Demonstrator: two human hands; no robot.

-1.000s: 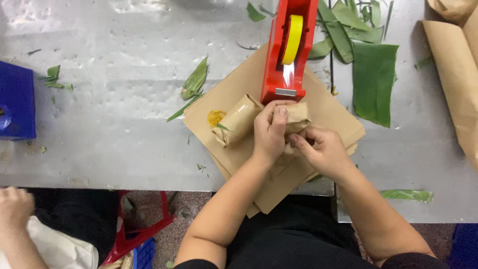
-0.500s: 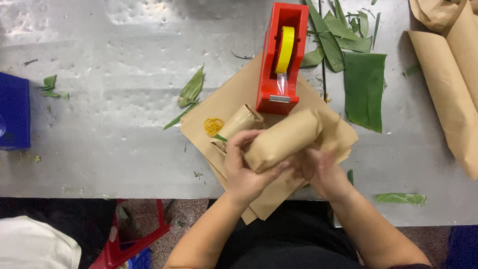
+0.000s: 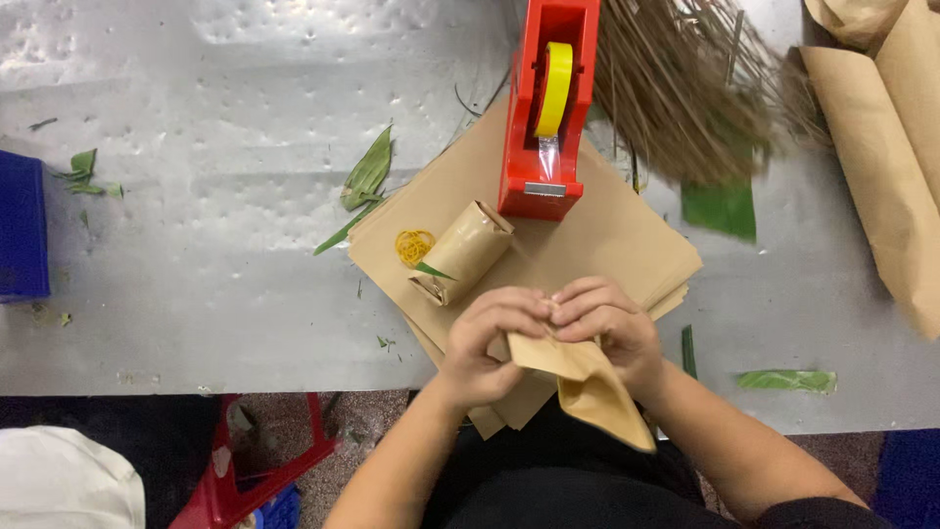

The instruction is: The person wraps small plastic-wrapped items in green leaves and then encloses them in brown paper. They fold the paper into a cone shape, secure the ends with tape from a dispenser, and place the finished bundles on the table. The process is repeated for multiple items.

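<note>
Two hands of mine meet low in the middle of the frame: my left hand point(image 3: 487, 345) and my right hand point(image 3: 609, 331) are both clenched around the top of a brown paper parcel point(image 3: 586, 384), fingertips pressed together over its folded end. The parcel sits at the near edge of the table point(image 3: 196, 245), its lower end hanging off toward my lap.

I judge it to be light and a little springy; the paper is stiff enough to hold a crease but would crumple or unfold if my grip slackens. The best hold looks to be right where I have it, on the folded end, with the thumbs underneath.

It looks like plain tan wrapping paper, tapering to a loose pointed corner at the bottom, with no tape that I can see.

Just above my hands lies a stack of brown paper sheets point(image 3: 607, 235), with a smaller rolled parcel point(image 3: 464, 252) and some yellow rubber bands point(image 3: 414, 246) on it. A red tape dispenser point(image 3: 543, 108) stands at the upper middle, and green leaf scraps point(image 3: 369, 173) lie toward the left.
</note>
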